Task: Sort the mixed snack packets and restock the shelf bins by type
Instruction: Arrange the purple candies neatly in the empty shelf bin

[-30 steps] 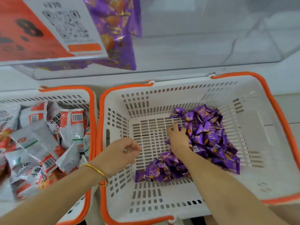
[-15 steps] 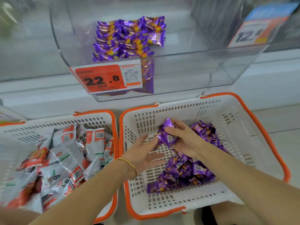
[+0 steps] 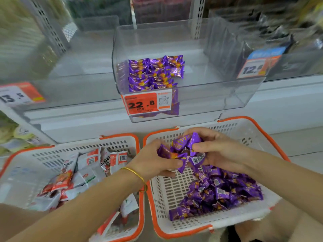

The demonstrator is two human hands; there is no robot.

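Purple foil fills the middle of the view: a bunch of purple packets (image 3: 181, 151) is caught between both hands, held above the back left part of the right basket (image 3: 174, 193). The left hand (image 3: 153, 159) cups the bunch from the left, its fingers curled round the packets and its thumb laid along their lower edge. A gold bangle (image 3: 138, 175) circles that wrist. The right hand (image 3: 220, 151) grips the bunch from the right, with its fingers curled over the top and its thumb pressed just above a packet that shows a barcode.

The right basket is white slotted plastic with an orange rim. A loose heap of purple packets (image 3: 223, 191) lies on its floor, toward the right and near sides. Just beside it stands the left basket (image 3: 118, 137), of the same make, holding white-and-red packets (image 3: 90, 165) with barcodes and printed characters.

On the shelf above, a clear plastic bin (image 3: 209, 95) holds stacked purple packets (image 3: 153, 72) in rows against its left wall, and the rest of its floor is bare. A red price tag (image 3: 139, 103) on the bin's front reads 22.8. To the right, a second tag (image 3: 253, 69) begins with 12 and is blurred. Far left, a third tag (image 3: 15, 95) reads 13.5.
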